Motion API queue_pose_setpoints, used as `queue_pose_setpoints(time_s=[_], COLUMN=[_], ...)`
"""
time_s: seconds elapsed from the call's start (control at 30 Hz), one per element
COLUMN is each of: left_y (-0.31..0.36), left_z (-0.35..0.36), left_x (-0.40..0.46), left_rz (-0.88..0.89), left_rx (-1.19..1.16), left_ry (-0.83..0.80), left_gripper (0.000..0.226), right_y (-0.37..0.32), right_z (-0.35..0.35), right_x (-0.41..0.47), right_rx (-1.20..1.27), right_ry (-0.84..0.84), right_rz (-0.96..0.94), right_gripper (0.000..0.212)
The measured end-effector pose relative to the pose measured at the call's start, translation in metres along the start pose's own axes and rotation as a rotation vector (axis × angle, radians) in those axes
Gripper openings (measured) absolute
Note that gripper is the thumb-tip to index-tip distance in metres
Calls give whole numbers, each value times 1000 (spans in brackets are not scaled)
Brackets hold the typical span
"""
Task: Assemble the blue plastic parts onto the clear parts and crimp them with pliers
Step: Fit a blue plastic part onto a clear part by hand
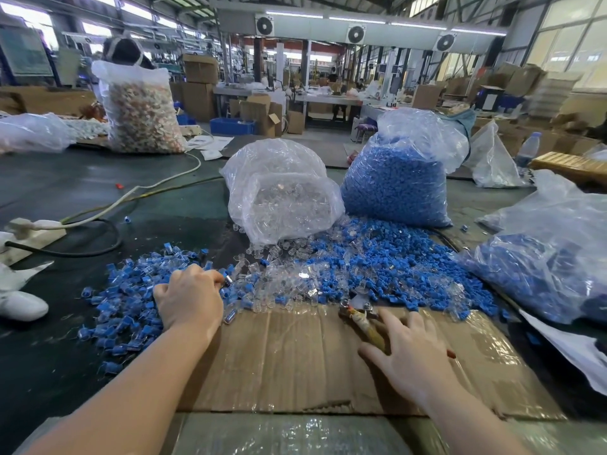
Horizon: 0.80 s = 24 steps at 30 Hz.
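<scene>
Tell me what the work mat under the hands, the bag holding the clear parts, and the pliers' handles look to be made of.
Work mat: brown corrugated cardboard, by its ribbed lines and torn edge, under glossy clear tape or film.
Bag: thin clear plastic film, crinkled and shiny.
Pliers: metal head; handles look wrapped in worn yellowish tape or cloth, hard to tell.

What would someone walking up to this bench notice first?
Probably the big clear bag of blue parts standing at the back right, with loose blue and clear pieces spilled in front of it. Nearer, the right hand rests over pliers on the cardboard sheet.
</scene>
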<state>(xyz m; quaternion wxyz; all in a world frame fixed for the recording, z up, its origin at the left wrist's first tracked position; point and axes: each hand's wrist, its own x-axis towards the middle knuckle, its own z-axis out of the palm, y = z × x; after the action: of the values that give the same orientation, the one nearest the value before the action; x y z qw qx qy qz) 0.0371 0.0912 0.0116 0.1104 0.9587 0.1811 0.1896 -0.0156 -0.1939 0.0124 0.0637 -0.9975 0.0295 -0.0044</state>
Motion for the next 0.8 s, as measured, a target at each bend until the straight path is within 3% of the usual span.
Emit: queue_pose_setpoints(time_s=[0.13, 0.27, 0.4, 0.8], left_y=[12, 39, 70, 86], left_z=[1, 6, 19, 43], left_x=[-5, -20, -41, -58], left_rz=[34, 148, 259, 347], left_rx=[-27, -276, -495, -484], left_ry=[40, 32, -49, -91], left_gripper=[24, 19, 18, 26], right_y=[5, 14, 21, 22], right_z=[-7, -15, -16, -9], right_x=[8, 26, 45, 79], right_rx=[115, 126, 125, -113], right_ry=[3, 133, 162, 192], right_rz=[26, 49, 98, 73], right_gripper=[60, 38, 28, 20])
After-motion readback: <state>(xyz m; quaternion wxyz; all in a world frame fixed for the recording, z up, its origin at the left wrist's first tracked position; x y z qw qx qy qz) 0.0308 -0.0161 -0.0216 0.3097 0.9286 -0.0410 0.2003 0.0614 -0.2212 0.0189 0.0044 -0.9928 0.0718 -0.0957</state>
